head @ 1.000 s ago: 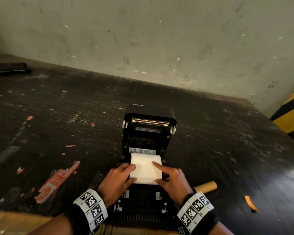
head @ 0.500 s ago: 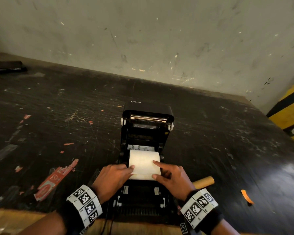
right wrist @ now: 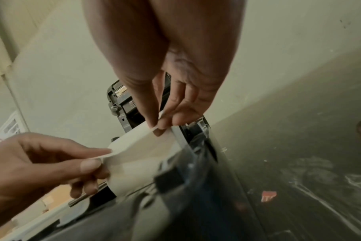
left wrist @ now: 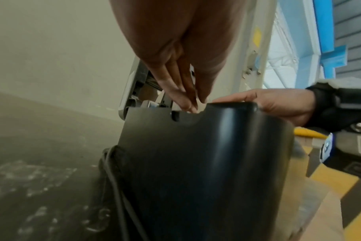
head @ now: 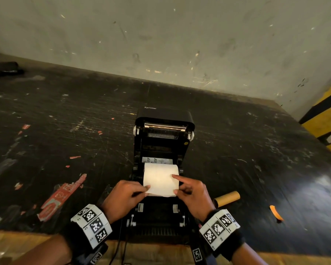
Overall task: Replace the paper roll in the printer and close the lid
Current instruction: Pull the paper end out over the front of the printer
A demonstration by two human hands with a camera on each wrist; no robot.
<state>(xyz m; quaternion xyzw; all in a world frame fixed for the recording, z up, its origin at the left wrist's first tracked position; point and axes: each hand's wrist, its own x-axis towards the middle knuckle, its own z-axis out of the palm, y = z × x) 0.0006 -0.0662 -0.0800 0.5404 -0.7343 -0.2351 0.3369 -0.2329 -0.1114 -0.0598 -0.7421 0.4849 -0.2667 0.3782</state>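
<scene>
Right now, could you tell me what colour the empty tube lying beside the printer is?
The tube is tan cardboard brown, seen best in the head view.

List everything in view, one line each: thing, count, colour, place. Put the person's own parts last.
printer: 1, black, near edge of the table, centre; lid open and upright
paper roll: 1, white, in the printer bay, loose end pulled toward the person
cardboard core: 1, tan, on the table just right of the printer
orange scrap: 1, orange, on the table farther right
red label: 1, red and white, flat on the table left of the printer
table: 1, black, scratched, against a pale wall
cables: black, hanging off the near edge; count unclear
wrist bands: 2, white with black markers, one per wrist
left hand: 1, pinches the paper's left corner
right hand: 1, pinches the right corner
</scene>
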